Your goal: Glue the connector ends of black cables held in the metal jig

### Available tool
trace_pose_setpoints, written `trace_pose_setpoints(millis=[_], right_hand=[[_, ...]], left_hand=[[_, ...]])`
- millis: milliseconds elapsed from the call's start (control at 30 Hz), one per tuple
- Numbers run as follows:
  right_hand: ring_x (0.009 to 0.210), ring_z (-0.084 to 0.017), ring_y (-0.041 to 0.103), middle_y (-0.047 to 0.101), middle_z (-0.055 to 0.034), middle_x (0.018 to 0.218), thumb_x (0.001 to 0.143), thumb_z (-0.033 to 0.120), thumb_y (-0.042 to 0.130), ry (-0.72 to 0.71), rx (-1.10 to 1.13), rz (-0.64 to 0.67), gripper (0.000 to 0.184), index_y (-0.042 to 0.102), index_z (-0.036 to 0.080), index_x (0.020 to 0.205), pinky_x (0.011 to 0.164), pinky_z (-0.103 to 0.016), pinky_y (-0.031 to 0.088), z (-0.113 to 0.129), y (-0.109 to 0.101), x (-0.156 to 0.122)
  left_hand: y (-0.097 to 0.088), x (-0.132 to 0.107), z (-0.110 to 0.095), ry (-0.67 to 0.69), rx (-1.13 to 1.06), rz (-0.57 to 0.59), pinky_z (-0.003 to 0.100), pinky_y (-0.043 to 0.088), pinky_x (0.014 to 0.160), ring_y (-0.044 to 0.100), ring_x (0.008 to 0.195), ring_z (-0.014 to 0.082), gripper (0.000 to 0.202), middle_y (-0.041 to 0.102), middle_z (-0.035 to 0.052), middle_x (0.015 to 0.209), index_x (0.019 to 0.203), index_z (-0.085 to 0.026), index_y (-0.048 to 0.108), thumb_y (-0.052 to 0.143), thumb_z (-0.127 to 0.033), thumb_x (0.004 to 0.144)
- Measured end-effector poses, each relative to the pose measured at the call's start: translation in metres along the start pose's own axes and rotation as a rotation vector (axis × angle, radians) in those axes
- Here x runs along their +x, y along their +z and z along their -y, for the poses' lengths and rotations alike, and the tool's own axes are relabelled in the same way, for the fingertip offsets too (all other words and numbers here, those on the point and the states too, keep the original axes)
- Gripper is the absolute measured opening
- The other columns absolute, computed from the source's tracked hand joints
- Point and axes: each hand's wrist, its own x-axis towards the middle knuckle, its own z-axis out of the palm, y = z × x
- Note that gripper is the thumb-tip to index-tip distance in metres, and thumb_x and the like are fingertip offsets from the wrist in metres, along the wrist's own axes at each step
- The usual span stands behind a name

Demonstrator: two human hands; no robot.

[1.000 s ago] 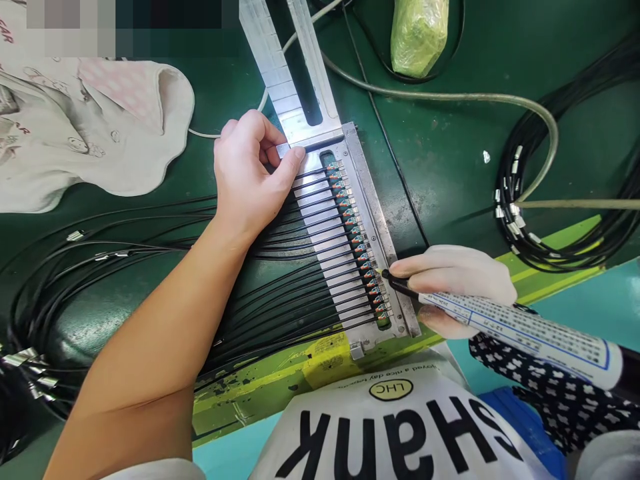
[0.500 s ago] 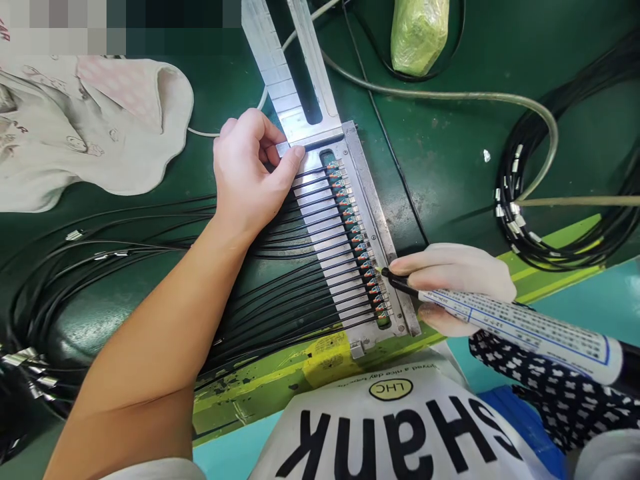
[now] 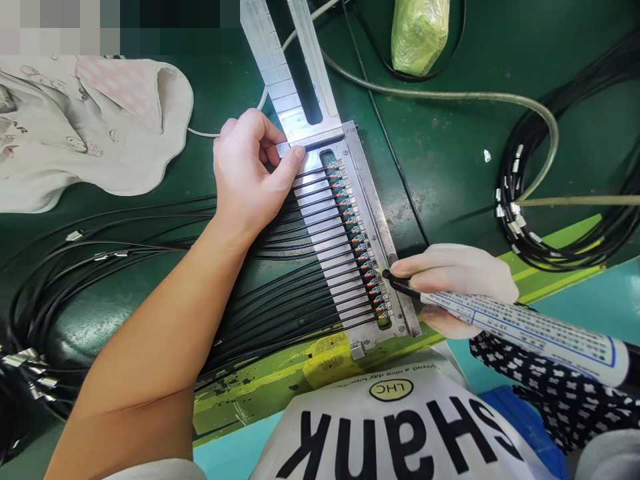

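A metal cable fixture (image 3: 320, 247) lies on the bench with its slotted cover (image 3: 295, 100) swung open at the far end. Black cables (image 3: 295, 283) run side by side across it, and their small wired connectors (image 3: 361, 247) line up in the long slot. My left hand (image 3: 253, 163) pinches the fixture's far left corner, thumb on top, close to the hinge. In my right hand (image 3: 463, 277), which wears a white glove, is a white marker pen (image 3: 525, 327) with printed text and a black front end. Its yellowish tip is at the connectors in the lower half of the row.
Coiled black cables (image 3: 515, 213) with silvery tags lie at right, and another bundle (image 3: 30, 307) at left. A pale cloth (image 3: 100, 127) rests at the upper left. A green wrapped block (image 3: 420, 37) stands at the back. A grey hose (image 3: 450, 95) crosses the bench.
My right hand and the marker pen have shifted very slightly to the right. My left hand and the fixture have stayed in place.
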Motion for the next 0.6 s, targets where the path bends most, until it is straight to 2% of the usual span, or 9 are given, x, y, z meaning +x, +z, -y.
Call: trace_pose_setpoints(millis=[200,467,600], right_hand=[[0.09,-0.023,0.077,0.078,-0.0133,0.103,0.084,0.025,0.072,0.007,0.03,0.023,0.022,0.069,0.016,0.103,0.07,-0.032,0.065,-0.0014,-0.0013,0.003],[0.092,-0.023,0.077,0.078,-0.0141,0.104,0.085,0.024,0.07,-0.007,0.035,0.014,0.023,0.069,0.016,0.106,0.073,-0.034,0.066,-0.004,-0.0015,0.0019],[0.092,-0.022,0.077,0.077,-0.0136,0.104,0.085,0.025,0.07,-0.004,0.026,0.018,0.022,0.068,0.017,0.106,0.074,-0.033,0.066,-0.0041,-0.0015,0.0024]], left_hand=[[-0.0003,0.0005,-0.0002,-0.016,-0.006,0.009,0.039,0.049,0.082,0.052,0.071,0.013,0.029,0.048,-0.004,0.071,0.083,-0.02,0.053,0.08,-0.026,0.076],[-0.0011,0.0003,0.001,0.013,0.001,0.017,0.04,0.048,0.086,0.053,0.073,0.0125,0.024,0.048,-0.0042,0.072,0.085,-0.018,0.054,0.078,-0.018,0.077],[-0.0006,0.0001,0.0018,0.019,0.004,0.01,0.037,0.046,0.082,0.052,0.072,0.0122,0.024,0.049,-0.004,0.072,0.085,-0.018,0.054,0.077,-0.016,0.077]])
